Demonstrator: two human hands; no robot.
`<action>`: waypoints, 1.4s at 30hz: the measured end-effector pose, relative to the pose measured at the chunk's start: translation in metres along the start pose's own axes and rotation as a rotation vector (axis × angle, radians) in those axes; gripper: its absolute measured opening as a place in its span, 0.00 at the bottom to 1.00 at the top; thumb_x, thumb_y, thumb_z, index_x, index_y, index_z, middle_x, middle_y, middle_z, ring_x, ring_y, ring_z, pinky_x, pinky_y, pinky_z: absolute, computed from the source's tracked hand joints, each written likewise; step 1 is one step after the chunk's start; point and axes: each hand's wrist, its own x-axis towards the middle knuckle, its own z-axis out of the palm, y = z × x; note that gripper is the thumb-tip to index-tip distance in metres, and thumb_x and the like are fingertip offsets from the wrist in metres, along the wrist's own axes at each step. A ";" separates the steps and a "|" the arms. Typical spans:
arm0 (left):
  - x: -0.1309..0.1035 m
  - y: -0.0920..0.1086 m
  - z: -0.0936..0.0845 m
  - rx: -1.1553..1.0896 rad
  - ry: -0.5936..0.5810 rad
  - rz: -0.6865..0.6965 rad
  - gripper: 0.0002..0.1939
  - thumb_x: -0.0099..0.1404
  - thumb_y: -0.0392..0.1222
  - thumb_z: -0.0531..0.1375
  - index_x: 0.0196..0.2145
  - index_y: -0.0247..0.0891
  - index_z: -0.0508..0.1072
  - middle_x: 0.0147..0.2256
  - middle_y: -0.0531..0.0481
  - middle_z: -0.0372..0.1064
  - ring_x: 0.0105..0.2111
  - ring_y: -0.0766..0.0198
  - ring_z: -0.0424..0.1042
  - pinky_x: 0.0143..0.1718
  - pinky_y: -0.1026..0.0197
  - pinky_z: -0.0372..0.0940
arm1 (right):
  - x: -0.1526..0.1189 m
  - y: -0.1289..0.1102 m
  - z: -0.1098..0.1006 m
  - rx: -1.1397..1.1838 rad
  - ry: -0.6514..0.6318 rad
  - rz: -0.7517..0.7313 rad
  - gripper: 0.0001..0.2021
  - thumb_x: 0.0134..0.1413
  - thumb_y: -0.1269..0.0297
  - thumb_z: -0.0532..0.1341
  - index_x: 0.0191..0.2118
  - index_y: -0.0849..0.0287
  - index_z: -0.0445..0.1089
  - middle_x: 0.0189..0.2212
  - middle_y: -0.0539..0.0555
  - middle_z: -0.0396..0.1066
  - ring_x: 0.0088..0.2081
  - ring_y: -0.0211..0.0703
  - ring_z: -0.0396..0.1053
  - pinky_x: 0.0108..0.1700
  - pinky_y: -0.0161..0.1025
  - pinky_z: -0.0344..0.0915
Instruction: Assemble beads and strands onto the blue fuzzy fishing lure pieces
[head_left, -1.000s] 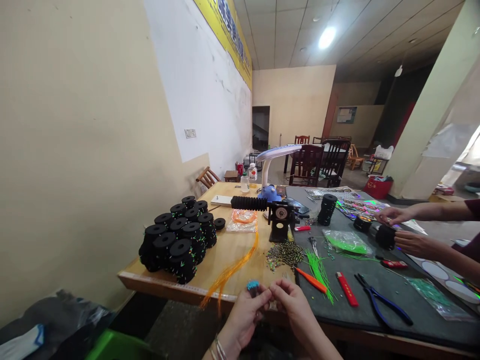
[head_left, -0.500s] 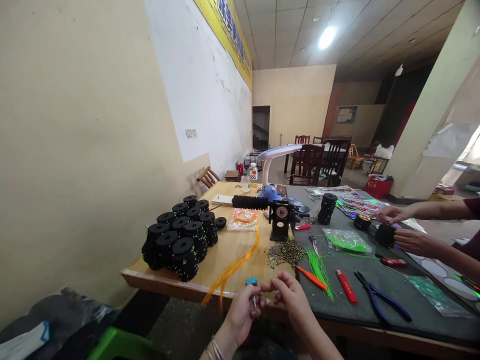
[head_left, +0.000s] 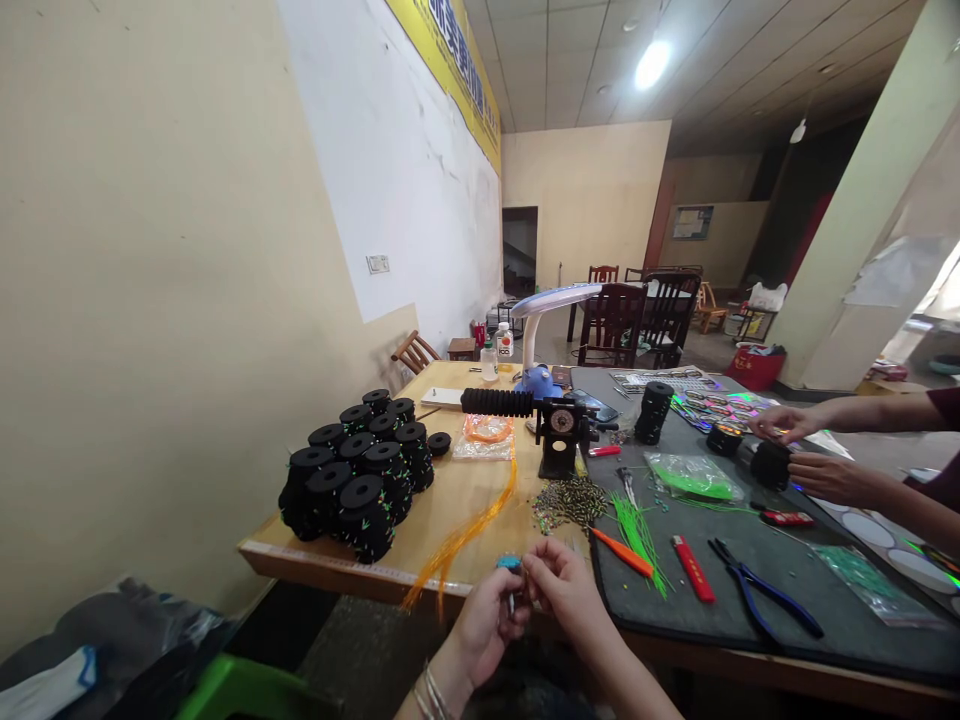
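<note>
My left hand [head_left: 486,622] is closed on a small object with a bright blue top [head_left: 509,562]; a thin shiny part of it shows below between the fingers. My right hand [head_left: 568,588] pinches thumb and fingertips together against it, and whatever lies in that pinch is too small to make out. Both hands meet over the table's front edge. Just beyond them lies a pile of small dark beads [head_left: 570,503]. Left of them, a bundle of orange strands [head_left: 469,535] hangs over the edge.
Black spools [head_left: 361,495] stand clustered at left. A black winding device [head_left: 559,430] and a lamp [head_left: 534,380] stand behind. On the grey mat lie green strands [head_left: 637,540], an orange tool [head_left: 622,552], a red lighter [head_left: 692,568] and blue-handled pliers [head_left: 765,590]. A co-worker's hands [head_left: 825,478] hold a black spool.
My right hand has moved left and up against my left hand, closing the small gap between their fingertips. The left hand keeps hold of the blue-topped object.
</note>
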 end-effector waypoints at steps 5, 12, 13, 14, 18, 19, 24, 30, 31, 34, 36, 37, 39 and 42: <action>-0.001 -0.001 -0.001 0.000 0.007 -0.018 0.07 0.43 0.39 0.60 0.21 0.33 0.66 0.18 0.55 0.62 0.15 0.76 0.54 0.19 0.69 0.36 | -0.002 -0.003 0.001 -0.022 -0.001 -0.003 0.26 0.36 0.39 0.66 0.26 0.59 0.63 0.12 0.42 0.61 0.15 0.28 0.52 0.18 0.29 0.46; 0.003 -0.004 -0.003 -0.002 0.028 -0.034 0.06 0.44 0.38 0.59 0.21 0.33 0.67 0.18 0.55 0.62 0.15 0.76 0.54 0.19 0.69 0.36 | -0.003 -0.005 0.001 -0.070 0.013 -0.056 0.24 0.39 0.41 0.66 0.26 0.59 0.64 0.13 0.43 0.63 0.17 0.31 0.58 0.21 0.30 0.53; 0.004 -0.005 -0.003 -0.002 0.036 -0.032 0.06 0.44 0.38 0.59 0.21 0.33 0.67 0.18 0.55 0.62 0.15 0.75 0.54 0.19 0.69 0.36 | -0.003 -0.005 0.001 -0.085 0.017 -0.073 0.23 0.40 0.42 0.66 0.26 0.59 0.64 0.14 0.43 0.63 0.17 0.31 0.59 0.22 0.30 0.54; 0.004 -0.005 -0.003 -0.004 0.044 -0.029 0.06 0.44 0.38 0.59 0.22 0.33 0.67 0.18 0.55 0.62 0.15 0.75 0.54 0.19 0.69 0.36 | -0.003 -0.005 0.000 -0.097 0.020 -0.086 0.23 0.40 0.43 0.66 0.26 0.59 0.64 0.14 0.43 0.63 0.17 0.32 0.60 0.22 0.30 0.55; 0.005 -0.007 -0.002 -0.022 0.062 -0.032 0.06 0.44 0.37 0.61 0.22 0.33 0.68 0.18 0.55 0.63 0.15 0.75 0.56 0.18 0.69 0.36 | -0.003 -0.003 0.000 -0.095 0.041 -0.085 0.21 0.40 0.45 0.66 0.24 0.59 0.62 0.14 0.43 0.62 0.16 0.31 0.59 0.21 0.30 0.54; 0.005 -0.007 -0.002 -0.032 0.062 -0.033 0.06 0.44 0.37 0.61 0.22 0.33 0.68 0.18 0.55 0.62 0.15 0.75 0.56 0.18 0.69 0.37 | -0.002 -0.002 0.000 -0.088 0.049 -0.079 0.21 0.40 0.45 0.66 0.24 0.58 0.62 0.13 0.43 0.61 0.16 0.31 0.58 0.21 0.30 0.53; 0.005 -0.007 0.000 -0.074 0.074 0.047 0.14 0.45 0.44 0.67 0.25 0.34 0.67 0.19 0.57 0.62 0.15 0.77 0.54 0.17 0.71 0.39 | 0.000 0.004 0.000 -0.049 0.078 -0.062 0.23 0.38 0.43 0.66 0.23 0.58 0.60 0.12 0.41 0.58 0.15 0.29 0.54 0.20 0.29 0.49; 0.004 -0.008 0.004 -0.062 0.072 0.141 0.20 0.43 0.48 0.71 0.22 0.33 0.66 0.18 0.57 0.63 0.16 0.77 0.54 0.17 0.72 0.40 | -0.005 0.007 -0.003 0.013 0.062 -0.041 0.27 0.37 0.37 0.65 0.31 0.58 0.62 0.14 0.43 0.63 0.16 0.32 0.57 0.20 0.30 0.52; 0.003 -0.009 0.004 -0.060 0.067 0.149 0.20 0.44 0.48 0.71 0.22 0.33 0.66 0.19 0.56 0.63 0.16 0.77 0.54 0.17 0.72 0.40 | -0.007 0.007 -0.003 0.022 0.066 -0.051 0.28 0.37 0.37 0.65 0.34 0.58 0.62 0.15 0.43 0.64 0.16 0.33 0.59 0.20 0.30 0.53; 0.003 -0.009 0.004 -0.050 0.062 0.177 0.21 0.46 0.50 0.71 0.21 0.34 0.65 0.18 0.56 0.63 0.17 0.76 0.54 0.18 0.71 0.41 | -0.014 0.007 -0.003 0.039 0.088 -0.115 0.29 0.41 0.38 0.64 0.39 0.57 0.61 0.16 0.44 0.65 0.19 0.35 0.63 0.23 0.32 0.57; 0.003 -0.010 0.004 -0.038 0.070 0.197 0.21 0.45 0.51 0.71 0.20 0.34 0.65 0.18 0.57 0.62 0.17 0.75 0.54 0.18 0.70 0.42 | -0.018 0.007 -0.002 0.029 0.081 -0.155 0.27 0.45 0.39 0.63 0.41 0.57 0.61 0.16 0.44 0.65 0.20 0.37 0.64 0.25 0.33 0.58; 0.003 -0.011 0.004 -0.031 0.079 0.208 0.22 0.45 0.52 0.71 0.20 0.34 0.66 0.17 0.57 0.61 0.17 0.75 0.55 0.18 0.70 0.42 | -0.019 0.007 -0.001 0.017 0.068 -0.167 0.27 0.46 0.40 0.63 0.41 0.57 0.60 0.17 0.44 0.65 0.20 0.37 0.65 0.25 0.33 0.59; 0.003 -0.012 0.004 -0.019 0.098 0.232 0.22 0.44 0.52 0.72 0.21 0.35 0.66 0.16 0.58 0.60 0.17 0.74 0.55 0.19 0.69 0.44 | -0.022 0.006 0.000 -0.006 0.039 -0.182 0.27 0.47 0.41 0.63 0.43 0.58 0.60 0.17 0.45 0.66 0.21 0.38 0.65 0.27 0.35 0.60; 0.004 -0.014 0.003 -0.002 0.117 0.278 0.22 0.44 0.52 0.72 0.23 0.36 0.66 0.17 0.59 0.60 0.19 0.72 0.57 0.21 0.68 0.49 | -0.023 0.005 0.000 -0.023 0.025 -0.195 0.27 0.48 0.41 0.62 0.44 0.58 0.60 0.18 0.45 0.65 0.22 0.38 0.66 0.28 0.35 0.61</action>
